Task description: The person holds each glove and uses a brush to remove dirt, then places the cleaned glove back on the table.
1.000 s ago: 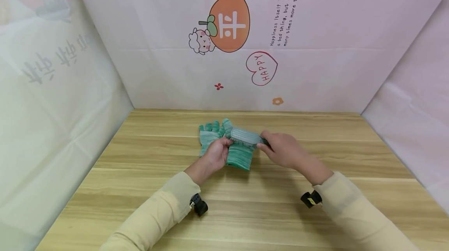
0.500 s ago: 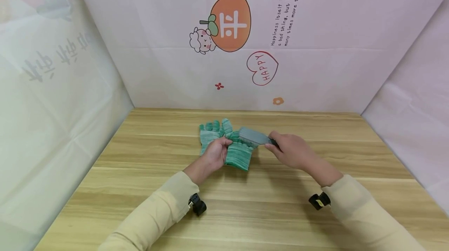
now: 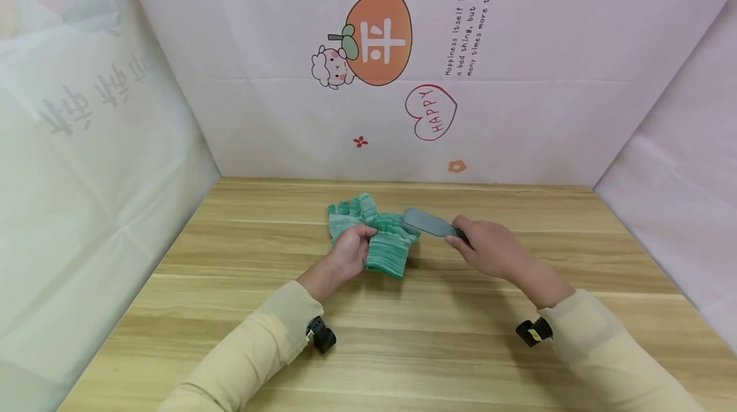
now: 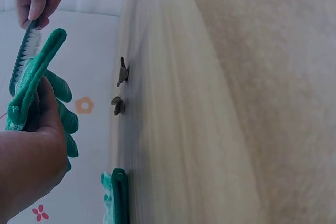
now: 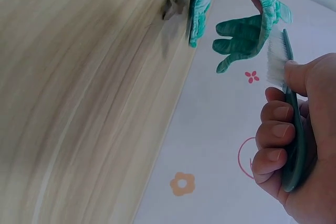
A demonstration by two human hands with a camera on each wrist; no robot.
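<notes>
My left hand (image 3: 348, 251) pinches a green-and-white knitted glove (image 3: 389, 247) near its cuff, thumb on top. In the left wrist view the glove's cuff is up off the table, with its green fingers hanging behind my hand. My right hand (image 3: 489, 247) grips a dark green brush (image 5: 294, 145) by its handle, fingers curled round it and thumb along its back. White bristles (image 5: 275, 61) meet the glove's side in the right wrist view. A second matching glove (image 3: 343, 222) lies on the table, partly hidden behind my left hand.
Two small dark brown pieces (image 4: 122, 72) sit on the wooden table (image 3: 403, 348) in the left wrist view. A printed white cloth (image 3: 276, 130) hangs upright at the table's back edge, with more cloth at both sides.
The right hand has drawn the brush rightward, from across the glove to its right side. The held glove has shifted slightly left, and more of its surface shows.
</notes>
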